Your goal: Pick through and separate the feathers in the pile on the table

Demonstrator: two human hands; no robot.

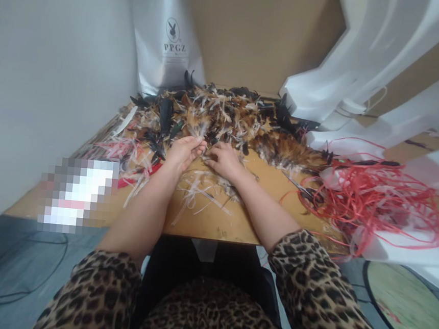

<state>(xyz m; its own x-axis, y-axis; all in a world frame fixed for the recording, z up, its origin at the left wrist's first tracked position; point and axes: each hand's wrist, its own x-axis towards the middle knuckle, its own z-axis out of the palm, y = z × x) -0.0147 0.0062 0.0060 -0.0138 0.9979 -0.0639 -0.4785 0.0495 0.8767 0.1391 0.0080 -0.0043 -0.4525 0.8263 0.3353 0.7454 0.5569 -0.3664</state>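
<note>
My left hand (185, 151) is closed in a pinch on a small bunch of brown feathers (199, 124), held by its pale quill end with the fluffy part pointing away from me. Just beside it, my right hand (225, 161) rests low at the near edge of the feather pile (232, 109), its fingers slightly curled and apart. No object shows clearly in the right fingers. The pile mixes brown, black and whitish feathers. Thin clear plastic strips (194, 193) lie on the wooden table (214, 228) between my forearms.
A tangle of red plastic ribbon (381, 204) lies at right, with scissors (309, 193) beside it. Pink strips (123, 151) lie at left, near a pixelated patch. A silvery printed bag (168, 42) stands behind the pile. A round green-topped object (406, 309) is at lower right.
</note>
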